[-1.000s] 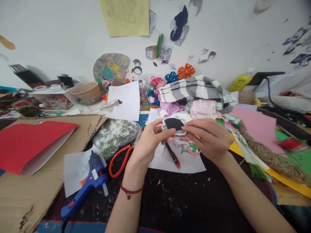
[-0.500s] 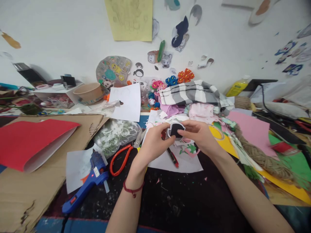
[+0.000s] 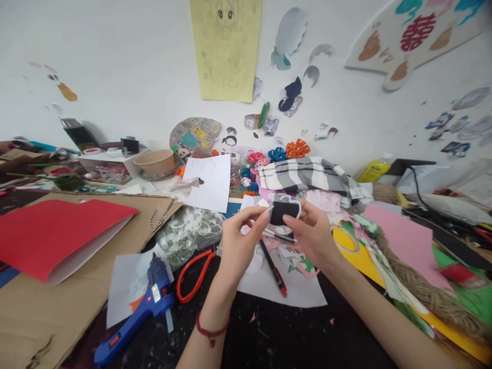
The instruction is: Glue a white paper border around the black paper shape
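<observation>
A small black piece with a white edge (image 3: pixel 285 211) is held up between both hands above the white paper sheet (image 3: pixel 303 294). My left hand (image 3: pixel 245 238) pinches its left side, where a pale flap shows, with thumb and forefinger. On the right side my right hand (image 3: pixel 313 230) grips the piece, its thumb across the black face. Below the hands a black and red pen (image 3: pixel 273 269) lies on the paper among pink and green scraps. Orange-handled scissors (image 3: pixel 195 275) lie left of my left wrist, their blades mostly hidden.
A blue glue gun (image 3: pixel 148 302) lies on paper at the left, beside cardboard (image 3: pixel 77 302) and a red folder (image 3: pixel 73 230). A plastic bag of greenery (image 3: pixel 184 230) is behind the scissors. Yellow paper, a tape roll and twine (image 3: pixel 418 287) crowd the right.
The view has tilted upward, so the table sits lower. The black piece has turned between my fingers, and a pale flap now stands out at its left side. Both hands still hold it.
</observation>
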### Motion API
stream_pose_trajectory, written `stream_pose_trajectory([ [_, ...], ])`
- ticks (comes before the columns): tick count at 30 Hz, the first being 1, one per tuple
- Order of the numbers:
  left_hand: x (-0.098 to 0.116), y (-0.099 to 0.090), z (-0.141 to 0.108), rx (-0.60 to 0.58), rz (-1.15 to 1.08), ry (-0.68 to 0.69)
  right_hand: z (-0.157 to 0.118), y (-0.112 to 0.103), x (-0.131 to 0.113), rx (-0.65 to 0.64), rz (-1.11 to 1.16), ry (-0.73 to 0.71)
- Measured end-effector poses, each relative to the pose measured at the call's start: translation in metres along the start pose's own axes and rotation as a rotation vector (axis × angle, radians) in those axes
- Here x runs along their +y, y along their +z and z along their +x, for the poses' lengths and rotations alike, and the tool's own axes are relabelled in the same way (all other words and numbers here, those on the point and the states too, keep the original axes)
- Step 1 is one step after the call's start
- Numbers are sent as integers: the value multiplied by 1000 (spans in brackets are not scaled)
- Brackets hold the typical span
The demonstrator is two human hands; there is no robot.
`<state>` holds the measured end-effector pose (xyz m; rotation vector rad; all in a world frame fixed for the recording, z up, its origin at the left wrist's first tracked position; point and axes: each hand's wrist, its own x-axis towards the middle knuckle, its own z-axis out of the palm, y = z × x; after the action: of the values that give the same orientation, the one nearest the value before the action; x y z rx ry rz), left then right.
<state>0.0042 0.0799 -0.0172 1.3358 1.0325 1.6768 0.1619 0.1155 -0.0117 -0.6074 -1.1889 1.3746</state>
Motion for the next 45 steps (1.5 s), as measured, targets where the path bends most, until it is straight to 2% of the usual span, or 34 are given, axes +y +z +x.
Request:
stream_pose_trajectory([
  [6,3,2,-5,-12,73,63,-12,-5,8,34,23,-56],
  [13,13,7,-10,11,349,292,-15,-9,9,10,-71,-86],
  [18,12,9,-10,-30,434,368,-17,-5,5,48,-194,-171],
  [28,12,12,-11,-88,514,400,-22,-4,2,135,-376,-239],
  [40,15,13,-13,-85,466,318,-26,-4,-4,101,-467,-245],
  [45,15,13,-15,-42,503,453,-27,-4,-4,110,-489,-225],
])
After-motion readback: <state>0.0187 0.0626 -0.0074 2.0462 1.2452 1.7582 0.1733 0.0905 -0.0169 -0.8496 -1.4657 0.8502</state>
